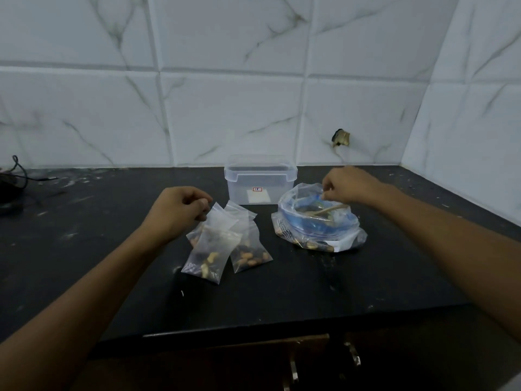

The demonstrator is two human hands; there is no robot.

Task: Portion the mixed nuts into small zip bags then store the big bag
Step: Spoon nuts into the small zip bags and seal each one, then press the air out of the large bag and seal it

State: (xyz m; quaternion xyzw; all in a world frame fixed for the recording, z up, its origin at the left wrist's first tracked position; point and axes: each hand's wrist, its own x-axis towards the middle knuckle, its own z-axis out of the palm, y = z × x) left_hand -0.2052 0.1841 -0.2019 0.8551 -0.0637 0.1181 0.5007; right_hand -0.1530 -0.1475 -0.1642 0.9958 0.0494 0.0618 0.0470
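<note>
Three small zip bags lie together on the black counter [282, 292], each with mixed nuts in its lower end: one in front [207, 256], one to its right [249, 249], one partly hidden behind [197, 235]. My left hand [176, 210] pinches the top of the front small bag. To the right the big clear bag [318, 221] lies rumpled, with a blue bowl [321, 218] and a wooden spoon [327, 210] inside its folds. My right hand [349, 184] grips the big bag's upper rim. A few nuts show at the big bag's front edge.
A clear plastic container [260, 179] with a lid stands behind the bags against the tiled wall. A black cable [19, 170] lies at the far left of the counter. Cabinet handles [293, 368] show below the counter's front edge.
</note>
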